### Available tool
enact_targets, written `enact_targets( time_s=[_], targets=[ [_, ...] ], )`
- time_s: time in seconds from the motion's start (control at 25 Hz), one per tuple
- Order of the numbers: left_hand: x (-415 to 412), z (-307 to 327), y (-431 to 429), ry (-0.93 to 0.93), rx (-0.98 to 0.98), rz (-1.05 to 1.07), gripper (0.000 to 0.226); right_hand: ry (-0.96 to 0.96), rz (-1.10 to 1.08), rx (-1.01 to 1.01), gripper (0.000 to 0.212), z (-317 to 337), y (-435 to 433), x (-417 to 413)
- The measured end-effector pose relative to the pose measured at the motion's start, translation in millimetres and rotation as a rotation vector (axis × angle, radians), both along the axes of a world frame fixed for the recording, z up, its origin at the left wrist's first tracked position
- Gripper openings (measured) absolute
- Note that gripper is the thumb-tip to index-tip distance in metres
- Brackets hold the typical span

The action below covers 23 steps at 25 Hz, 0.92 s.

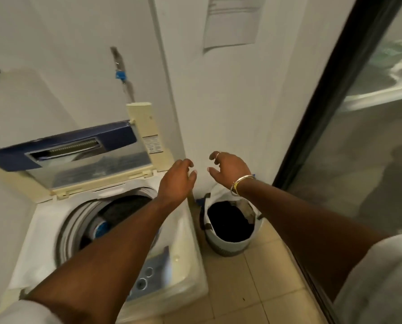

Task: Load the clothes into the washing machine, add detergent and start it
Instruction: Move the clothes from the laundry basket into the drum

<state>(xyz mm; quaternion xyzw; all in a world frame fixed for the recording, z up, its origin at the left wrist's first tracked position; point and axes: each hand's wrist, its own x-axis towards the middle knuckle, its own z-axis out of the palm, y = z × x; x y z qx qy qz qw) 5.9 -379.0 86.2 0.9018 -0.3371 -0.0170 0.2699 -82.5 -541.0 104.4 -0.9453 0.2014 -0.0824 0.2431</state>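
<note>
A white top-loading washing machine (186,232) stands at the left with its lid (83,157) folded up against the wall. Dark clothing (122,209) lies inside the drum, partly hidden by my left forearm. To the machine's right, a white laundry basket (228,246) sits on the floor with dark clothes (230,223) in it. My left hand (176,181) hangs over the machine's back right corner, fingers loosely curled, holding nothing. My right hand (228,169) is raised above the basket, also loosely curled and empty, with a bracelet on the wrist.
The machine's blue control panel (148,274) lies at its front edge. A dark-framed glass door (359,160) runs down the right side. A white wall corner stands behind the basket, with a paper notice (232,19) stuck high on it. Beige tiles (253,288) cover the floor.
</note>
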Motion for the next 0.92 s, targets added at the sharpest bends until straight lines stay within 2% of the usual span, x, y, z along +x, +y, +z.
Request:
enact_targets(
  time_s=[0.2,0.44,0.72,0.92],
  targets=[
    [-17,-24,-70,0.103,0.015,-0.002,0.032,0.136,0.083,-0.027,0.044,-17,-72,-12],
    [7,-93,-123,0.241,0.097,-0.052,0.036,0.288,0.137,0.045,0.044,-77,-125,15],
    [66,-222,-196,0.425,0.257,-0.069,0.038,0.444,0.068,0.166,0.044,-214,-168,72],
    [83,-323,-211,0.524,0.375,-0.095,0.032,0.659,0.074,0.248,0.052,-328,-183,85]
  ],
)
